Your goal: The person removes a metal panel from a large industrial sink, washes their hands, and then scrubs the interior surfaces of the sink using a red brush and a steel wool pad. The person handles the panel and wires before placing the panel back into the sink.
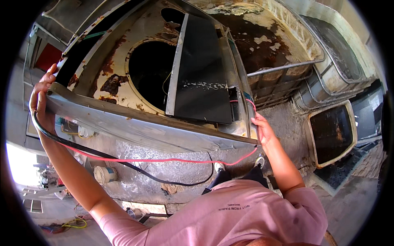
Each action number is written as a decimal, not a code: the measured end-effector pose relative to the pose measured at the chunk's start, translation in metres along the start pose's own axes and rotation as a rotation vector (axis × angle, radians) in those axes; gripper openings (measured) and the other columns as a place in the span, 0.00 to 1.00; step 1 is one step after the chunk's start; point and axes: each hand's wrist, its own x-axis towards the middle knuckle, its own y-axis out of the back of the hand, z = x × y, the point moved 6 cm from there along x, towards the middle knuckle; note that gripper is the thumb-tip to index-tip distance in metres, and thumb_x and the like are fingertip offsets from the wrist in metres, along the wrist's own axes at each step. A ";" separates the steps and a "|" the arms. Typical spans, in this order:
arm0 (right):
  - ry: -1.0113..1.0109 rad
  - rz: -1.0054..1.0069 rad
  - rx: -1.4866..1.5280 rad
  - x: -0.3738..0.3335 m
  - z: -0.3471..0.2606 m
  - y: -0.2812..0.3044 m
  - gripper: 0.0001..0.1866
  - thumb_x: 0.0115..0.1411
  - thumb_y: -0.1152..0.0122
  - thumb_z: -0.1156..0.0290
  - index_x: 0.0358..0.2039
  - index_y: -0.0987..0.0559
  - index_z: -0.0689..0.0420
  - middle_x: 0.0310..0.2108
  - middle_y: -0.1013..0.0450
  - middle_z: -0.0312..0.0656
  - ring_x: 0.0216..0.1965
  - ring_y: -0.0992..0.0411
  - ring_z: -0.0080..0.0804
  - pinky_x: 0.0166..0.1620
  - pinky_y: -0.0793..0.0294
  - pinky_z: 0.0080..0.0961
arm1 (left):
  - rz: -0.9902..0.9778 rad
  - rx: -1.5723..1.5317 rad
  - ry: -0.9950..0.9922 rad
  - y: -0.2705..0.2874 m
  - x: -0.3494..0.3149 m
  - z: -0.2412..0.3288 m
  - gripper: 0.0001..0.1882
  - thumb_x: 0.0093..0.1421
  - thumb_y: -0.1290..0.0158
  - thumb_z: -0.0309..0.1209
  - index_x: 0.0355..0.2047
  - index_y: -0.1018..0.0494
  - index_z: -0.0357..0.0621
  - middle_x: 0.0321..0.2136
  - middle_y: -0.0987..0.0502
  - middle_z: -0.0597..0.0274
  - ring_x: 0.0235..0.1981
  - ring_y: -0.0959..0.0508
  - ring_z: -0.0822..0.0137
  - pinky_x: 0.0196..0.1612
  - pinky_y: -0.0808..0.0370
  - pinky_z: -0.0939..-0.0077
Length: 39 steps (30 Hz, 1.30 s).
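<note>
A large open metal casing (156, 130) fills the space before me, its pale inner face rusted around a big round opening. My left hand (43, 92) grips its left corner, fingers curled over the edge. At the right end, my right hand (263, 129) holds the casing's side edge between thumb and fingers. A flat dark panel (201, 69) with a light metal border lies inside it, partly covering the round opening. Along the near side hangs a red cable (176, 160), running up by my right hand. A black cable (143, 171) loops below it from my left wrist.
Beyond the casing stands a tank (262, 41) of dark brown liquid with a metal rail. Farther right are another liquid-filled tank (334, 45) and a shallow tub (314, 141) of dark liquid. A white bucket (104, 175) sits on the wet concrete floor (139, 158) at left.
</note>
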 end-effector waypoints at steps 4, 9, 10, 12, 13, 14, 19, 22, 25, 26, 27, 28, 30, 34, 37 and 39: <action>0.038 0.000 -0.130 0.006 -0.020 -0.021 0.30 0.52 0.48 0.84 0.58 0.34 0.63 0.49 0.27 0.45 0.50 0.27 0.34 0.55 0.29 0.30 | 0.041 0.000 -0.009 0.020 -0.016 -0.031 0.14 0.68 0.58 0.36 0.41 0.25 0.42 0.51 0.27 0.52 0.62 0.37 0.46 0.64 0.44 0.46; 0.125 0.044 -0.442 0.018 -0.043 -0.042 0.32 0.46 0.48 0.83 0.56 0.32 0.64 0.47 0.26 0.42 0.46 0.27 0.30 0.52 0.28 0.25 | 0.168 -0.177 0.011 0.037 -0.031 -0.085 0.16 0.67 0.59 0.35 0.45 0.26 0.39 0.53 0.29 0.48 0.62 0.37 0.47 0.65 0.44 0.51; 0.146 0.048 -0.493 0.017 -0.052 -0.044 0.32 0.45 0.49 0.83 0.56 0.32 0.64 0.47 0.26 0.42 0.46 0.27 0.29 0.51 0.28 0.24 | 0.281 -0.248 0.082 0.026 -0.032 -0.096 0.13 0.63 0.55 0.33 0.42 0.24 0.43 0.49 0.24 0.55 0.60 0.33 0.49 0.65 0.44 0.56; 0.185 0.074 -0.575 0.021 -0.064 -0.064 0.31 0.46 0.51 0.79 0.55 0.31 0.64 0.46 0.26 0.43 0.45 0.27 0.30 0.51 0.28 0.25 | 0.324 -0.179 0.091 0.028 -0.033 -0.114 0.13 0.63 0.54 0.33 0.42 0.25 0.40 0.48 0.24 0.53 0.59 0.33 0.51 0.64 0.43 0.60; 0.182 0.074 -0.543 0.022 -0.067 -0.074 0.31 0.46 0.51 0.78 0.55 0.31 0.64 0.46 0.26 0.43 0.45 0.26 0.30 0.51 0.28 0.25 | 0.341 -0.304 0.105 0.036 -0.035 -0.129 0.13 0.62 0.52 0.34 0.41 0.25 0.39 0.49 0.25 0.52 0.59 0.33 0.53 0.64 0.43 0.63; 0.183 0.081 -0.519 0.024 -0.069 -0.084 0.30 0.47 0.52 0.78 0.55 0.31 0.64 0.46 0.26 0.44 0.45 0.26 0.31 0.51 0.27 0.26 | 0.328 -0.322 0.085 0.040 -0.037 -0.137 0.13 0.61 0.50 0.34 0.41 0.24 0.41 0.51 0.26 0.51 0.56 0.29 0.58 0.60 0.37 0.66; 0.150 0.103 -0.401 0.033 -0.076 -0.131 0.28 0.52 0.50 0.74 0.57 0.32 0.61 0.45 0.26 0.47 0.42 0.25 0.36 0.47 0.25 0.30 | 0.376 -0.323 0.176 0.072 -0.058 -0.188 0.19 0.64 0.52 0.42 0.48 0.26 0.44 0.56 0.31 0.46 0.56 0.29 0.58 0.59 0.35 0.66; 0.136 0.121 -0.455 0.036 -0.074 -0.160 0.27 0.54 0.51 0.73 0.57 0.32 0.61 0.45 0.26 0.47 0.42 0.25 0.35 0.46 0.25 0.28 | 0.442 -0.224 0.231 0.095 -0.075 -0.214 0.19 0.64 0.52 0.40 0.49 0.27 0.44 0.56 0.30 0.49 0.52 0.26 0.62 0.54 0.29 0.69; 0.141 0.165 -0.461 0.039 -0.076 -0.159 0.23 0.58 0.48 0.69 0.55 0.30 0.60 0.43 0.24 0.46 0.40 0.24 0.34 0.45 0.24 0.28 | 0.503 -0.272 0.237 0.093 -0.087 -0.220 0.19 0.65 0.53 0.41 0.51 0.27 0.45 0.56 0.30 0.50 0.50 0.25 0.62 0.51 0.27 0.69; 0.137 0.179 -0.464 0.040 -0.077 -0.158 0.23 0.59 0.47 0.68 0.54 0.29 0.60 0.43 0.24 0.45 0.40 0.24 0.34 0.45 0.24 0.29 | 0.526 -0.210 0.267 0.098 -0.092 -0.224 0.19 0.65 0.53 0.41 0.51 0.28 0.45 0.57 0.30 0.51 0.49 0.24 0.62 0.51 0.26 0.69; 0.117 0.189 -0.458 0.039 -0.076 -0.159 0.22 0.59 0.45 0.63 0.52 0.27 0.61 0.43 0.23 0.46 0.39 0.23 0.34 0.44 0.23 0.28 | 0.563 -0.312 0.294 0.097 -0.100 -0.232 0.19 0.65 0.54 0.42 0.51 0.28 0.45 0.57 0.30 0.51 0.48 0.24 0.63 0.51 0.26 0.69; 0.098 0.205 -0.443 0.037 -0.071 -0.162 0.22 0.60 0.43 0.59 0.49 0.25 0.61 0.42 0.23 0.46 0.39 0.22 0.34 0.44 0.23 0.28 | 0.566 -0.342 0.294 0.097 -0.106 -0.235 0.19 0.65 0.53 0.41 0.50 0.28 0.45 0.57 0.31 0.51 0.48 0.24 0.63 0.51 0.26 0.69; 0.060 0.195 -0.379 0.034 -0.060 -0.179 0.24 0.61 0.43 0.57 0.50 0.25 0.62 0.42 0.23 0.46 0.38 0.22 0.34 0.43 0.22 0.29 | 0.569 -0.404 0.292 0.100 -0.119 -0.242 0.18 0.65 0.53 0.40 0.50 0.28 0.45 0.57 0.31 0.51 0.48 0.23 0.63 0.50 0.26 0.68; 0.114 0.208 -0.364 0.030 -0.039 -0.201 0.25 0.62 0.44 0.57 0.53 0.28 0.62 0.46 0.25 0.50 0.42 0.23 0.39 0.47 0.24 0.33 | 0.619 -0.344 0.193 0.105 -0.148 -0.248 0.14 0.62 0.49 0.40 0.43 0.24 0.48 0.43 0.24 0.62 0.41 0.24 0.67 0.46 0.27 0.71; 0.217 0.110 -0.339 0.021 -0.027 -0.215 0.23 0.66 0.51 0.60 0.58 0.32 0.58 0.52 0.28 0.47 0.50 0.27 0.40 0.54 0.29 0.36 | 0.589 -0.412 0.056 0.104 -0.152 -0.265 0.13 0.63 0.49 0.37 0.42 0.24 0.45 0.44 0.23 0.60 0.45 0.25 0.66 0.50 0.29 0.70; 0.211 0.093 -0.372 0.014 -0.009 -0.236 0.23 0.67 0.52 0.61 0.58 0.32 0.58 0.53 0.29 0.47 0.52 0.28 0.40 0.56 0.30 0.36 | 0.599 -0.570 0.098 0.109 -0.172 -0.280 0.13 0.62 0.49 0.35 0.41 0.24 0.41 0.48 0.24 0.53 0.47 0.25 0.64 0.53 0.30 0.71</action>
